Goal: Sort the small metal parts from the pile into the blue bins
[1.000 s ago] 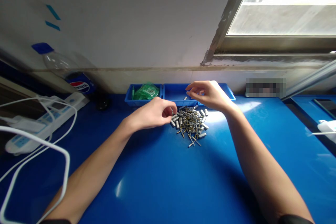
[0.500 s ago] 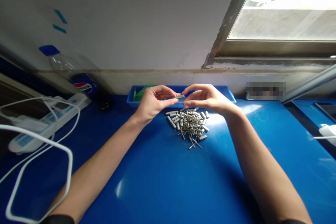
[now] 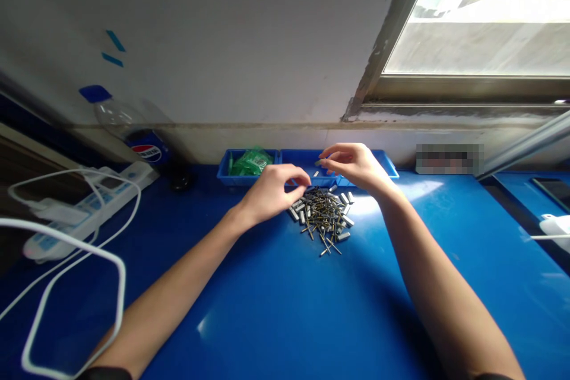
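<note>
A pile of small grey metal sleeves and thin pins (image 3: 323,215) lies on the blue table (image 3: 285,314). My left hand (image 3: 272,191) hovers arched over the pile's left edge, fingers apart, fingertips close to the sleeves. Further back, my right hand (image 3: 354,166) pinches a small grey metal piece (image 3: 317,162) between thumb and forefinger, above the right blue tray (image 3: 388,166). One loose light piece (image 3: 315,174) lies inside that tray.
A second blue tray (image 3: 222,174) holding green plastic bags (image 3: 249,161) stands left of the first, against the wall. At far left are a plastic bottle (image 3: 133,130), a white power strip (image 3: 89,209) and looping white cable (image 3: 118,285). A phone (image 3: 552,187) lies at right.
The hands met above the pile with a grey sleeve between them, then parted. My right hand carried the piece back over the tray; my left hand dropped to the pile.
</note>
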{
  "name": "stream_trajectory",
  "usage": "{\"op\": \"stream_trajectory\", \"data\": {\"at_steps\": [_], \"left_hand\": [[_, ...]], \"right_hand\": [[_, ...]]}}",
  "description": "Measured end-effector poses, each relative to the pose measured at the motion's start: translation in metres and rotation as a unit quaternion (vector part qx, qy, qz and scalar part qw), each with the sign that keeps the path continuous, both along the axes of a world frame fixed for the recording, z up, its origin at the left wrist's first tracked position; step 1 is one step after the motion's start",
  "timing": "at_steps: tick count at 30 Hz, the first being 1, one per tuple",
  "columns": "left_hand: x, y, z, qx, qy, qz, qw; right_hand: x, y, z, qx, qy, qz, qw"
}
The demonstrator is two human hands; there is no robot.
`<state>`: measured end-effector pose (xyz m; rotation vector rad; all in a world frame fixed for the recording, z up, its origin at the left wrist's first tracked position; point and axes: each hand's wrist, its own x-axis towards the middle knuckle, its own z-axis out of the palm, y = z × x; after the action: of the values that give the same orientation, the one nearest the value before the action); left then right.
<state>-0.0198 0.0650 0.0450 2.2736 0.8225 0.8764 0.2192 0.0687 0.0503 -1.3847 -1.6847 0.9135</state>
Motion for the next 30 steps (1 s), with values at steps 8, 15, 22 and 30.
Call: {"op": "stream_trajectory", "data": {"at_steps": [8,15,22,30], "left_hand": [[0.014,-0.027,-0.005,0.052,0.264,-0.184,0.945],[0.022,-0.037,-0.010,0.089,0.292,-0.139,0.942],[0.032,-0.032,-0.017,0.066,0.216,-0.047,0.973],[0.035,-0.053,-0.044,0.082,0.085,0.060,0.991]], "right_hand": [[0.014,-0.004,0.014,0.023,-0.047,0.004,0.999],[0.028,-0.027,0.007,0.032,-0.049,0.028,0.998],[0.041,-0.064,-0.045,0.053,0.038,-0.063,0.996],[0.035,-0.095,-0.062,0.074,0.078,-0.124,0.986]]}}
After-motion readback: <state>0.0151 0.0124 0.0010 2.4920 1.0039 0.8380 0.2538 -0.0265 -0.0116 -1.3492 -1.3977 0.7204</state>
